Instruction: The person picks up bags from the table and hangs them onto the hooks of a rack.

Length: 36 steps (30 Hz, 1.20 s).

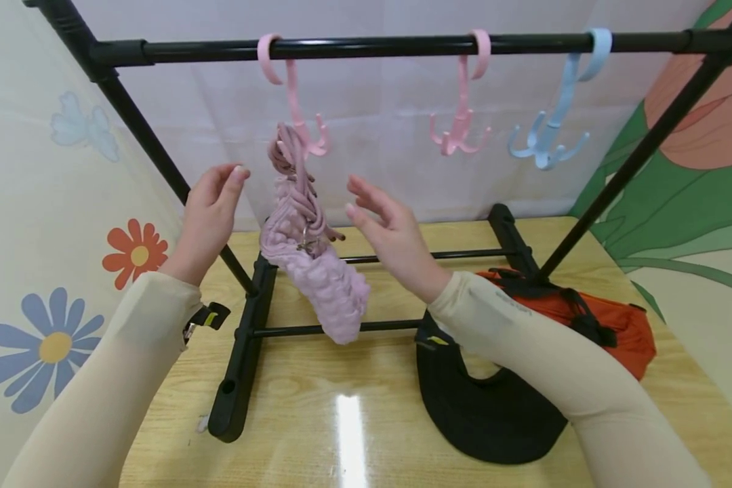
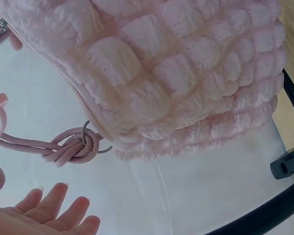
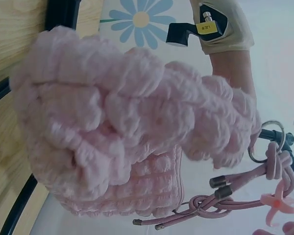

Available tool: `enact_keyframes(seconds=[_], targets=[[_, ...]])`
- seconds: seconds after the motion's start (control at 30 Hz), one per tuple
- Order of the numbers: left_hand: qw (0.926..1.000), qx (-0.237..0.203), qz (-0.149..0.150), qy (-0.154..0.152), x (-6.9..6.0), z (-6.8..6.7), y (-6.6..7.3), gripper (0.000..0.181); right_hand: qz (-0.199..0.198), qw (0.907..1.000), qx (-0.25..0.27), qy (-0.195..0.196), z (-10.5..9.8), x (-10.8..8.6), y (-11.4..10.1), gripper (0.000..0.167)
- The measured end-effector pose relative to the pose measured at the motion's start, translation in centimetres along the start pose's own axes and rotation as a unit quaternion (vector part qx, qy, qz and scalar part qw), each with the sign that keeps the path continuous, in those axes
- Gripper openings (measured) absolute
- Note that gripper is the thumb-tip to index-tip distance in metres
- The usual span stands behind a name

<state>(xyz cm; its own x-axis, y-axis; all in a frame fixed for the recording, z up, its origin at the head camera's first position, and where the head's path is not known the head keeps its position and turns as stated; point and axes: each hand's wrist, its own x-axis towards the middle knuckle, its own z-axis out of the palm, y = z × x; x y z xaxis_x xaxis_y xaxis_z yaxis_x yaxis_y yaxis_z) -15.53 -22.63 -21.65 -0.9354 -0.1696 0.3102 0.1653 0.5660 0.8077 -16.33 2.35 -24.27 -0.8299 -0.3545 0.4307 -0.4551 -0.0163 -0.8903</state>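
Observation:
A puffy pink quilted handbag [image 1: 335, 291] hangs by its knotted cord strap [image 1: 288, 146] from the left pink hook hanger [image 1: 294, 95] on the black rail. Metal rings join the strap to the bag, and the cord ends have metal tips. My left hand [image 1: 210, 210] is raised to the left of the strap, apart from it, fingers loosely bent. To the right of the bag my right hand [image 1: 396, 237] is held up with fingers extended, holding nothing. In the left wrist view the bag [image 2: 152, 73] fills much of the picture, with left fingers [image 2: 49, 205] below the strap.
The black rack's rail [image 1: 372, 47] also carries a second pink hook hanger [image 1: 460, 122] and a blue hook hanger [image 1: 552, 122]. On the wooden table [image 1: 293, 420], a black curved item [image 1: 482, 434] and an orange-red bag [image 1: 634, 332] lie beneath my right arm.

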Motion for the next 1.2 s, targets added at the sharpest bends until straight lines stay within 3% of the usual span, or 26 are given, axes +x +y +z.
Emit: enact_keyframes(seconds=[0.47, 0.83, 1.2], targets=[[0.9995, -0.027, 0.018, 0.001, -1.5, -0.6, 0.4, 0.052, 0.015, 0.9998, -0.013, 0.001, -1.5, -0.8, 0.3, 0.049], [0.9992, -0.037, 0.011, 0.002, -3.4, -1.4, 0.9, 0.054, 0.030, 0.9992, -0.027, 0.006, -2.9, -1.9, 0.0, 0.048], [0.9982, -0.045, 0.040, -0.003, -4.5, -1.3, 1.2, 0.049, 0.045, 0.9972, -0.058, 0.017, -4.5, -2.9, 0.1, 0.048]])
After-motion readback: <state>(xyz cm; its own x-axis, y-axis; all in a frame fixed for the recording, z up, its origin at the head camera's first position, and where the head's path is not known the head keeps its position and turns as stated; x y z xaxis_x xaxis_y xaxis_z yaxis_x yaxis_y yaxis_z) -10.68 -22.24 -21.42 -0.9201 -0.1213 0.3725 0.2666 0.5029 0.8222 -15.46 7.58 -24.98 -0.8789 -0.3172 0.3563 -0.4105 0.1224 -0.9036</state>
